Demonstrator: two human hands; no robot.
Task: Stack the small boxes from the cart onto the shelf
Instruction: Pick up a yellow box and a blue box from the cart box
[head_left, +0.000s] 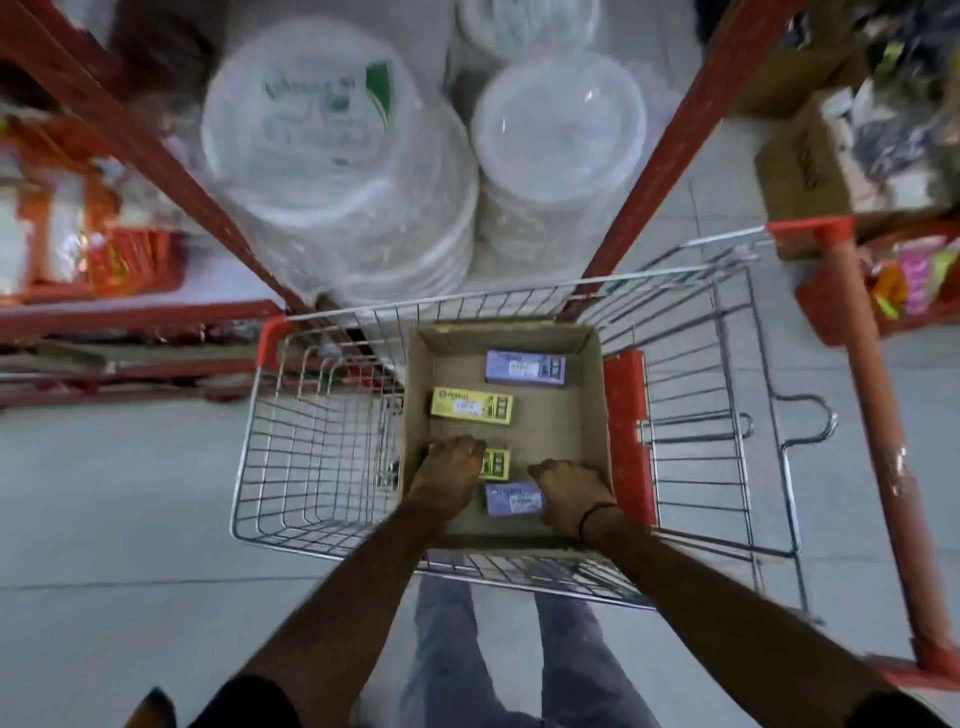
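A wire cart (311, 457) holds an open cardboard carton (582, 415). Several small boxes lie flat in it: a purple one (524, 368) at the far side and a yellow one (471, 408) in the middle. My left hand (449, 478) covers most of a second yellow box (496, 464), fingers curled over it. My right hand (571, 493) rests on the right end of a near purple box (511, 500), fingers bent around it. Whether either box is lifted cannot be told.
Red shelf uprights (675, 171) frame stacks of wrapped white disposable plates (337, 171) just beyond the cart. A red cart handle post (878, 415) stands at the right. Brown cartons (810, 171) and packaged goods sit at the right; grey floor lies to the left.
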